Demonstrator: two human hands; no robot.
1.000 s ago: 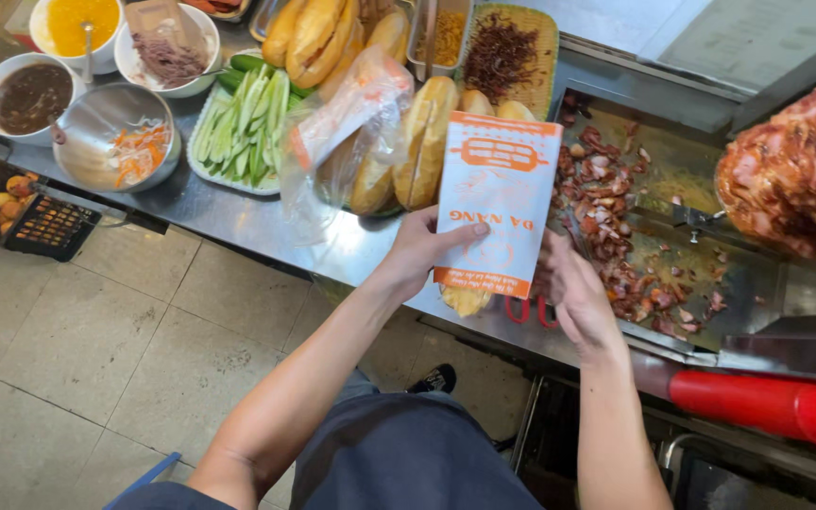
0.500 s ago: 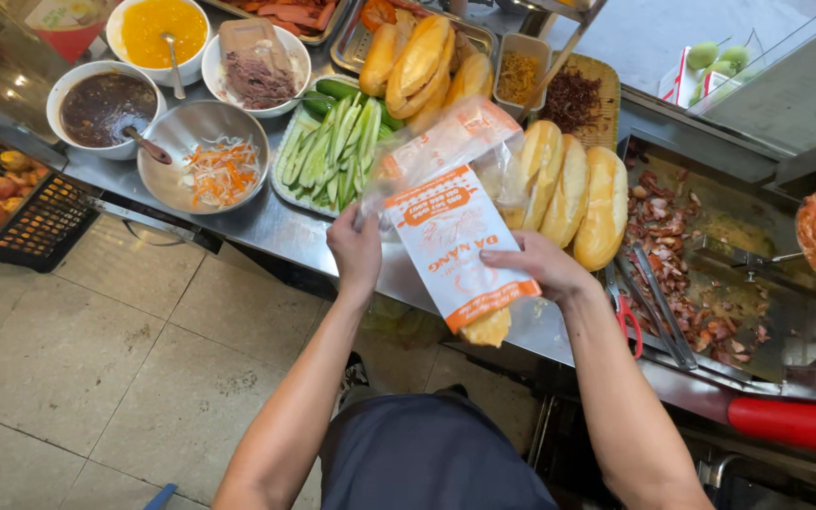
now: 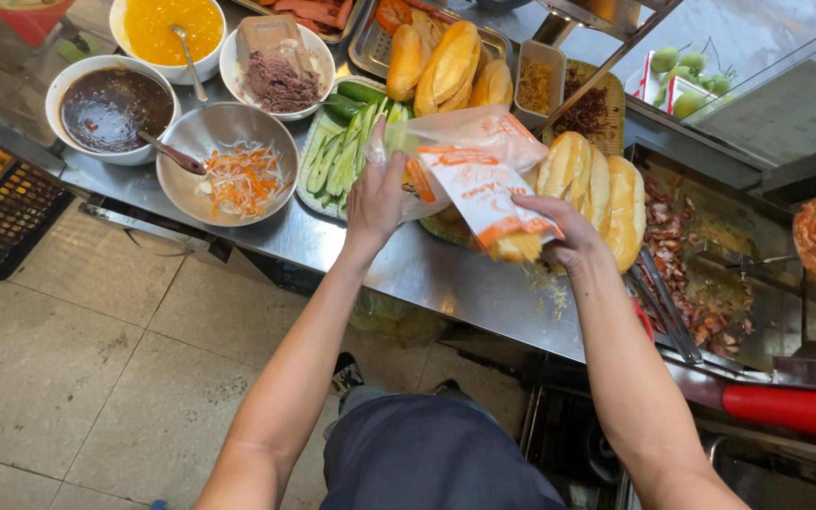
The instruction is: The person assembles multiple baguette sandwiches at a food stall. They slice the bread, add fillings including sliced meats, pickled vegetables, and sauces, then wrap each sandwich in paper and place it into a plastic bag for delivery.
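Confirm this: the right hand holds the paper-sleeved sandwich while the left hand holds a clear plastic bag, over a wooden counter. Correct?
Not quite: the counter is stainless steel, not wooden, as the head view shows. The right hand does hold the paper-sleeved sandwich, and the left hand the clear plastic bag.

Left hand (image 3: 376, 200): centre frame, forearm extended from lower left, fingers pinched upward. Right hand (image 3: 565, 231): right of centre, forearm from lower right, fingers curled closed.

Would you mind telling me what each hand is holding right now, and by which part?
The right hand grips the paper-sleeved sandwich at its lower, open end, where bread pokes out. The left hand holds the clear plastic bag by its mouth edge.
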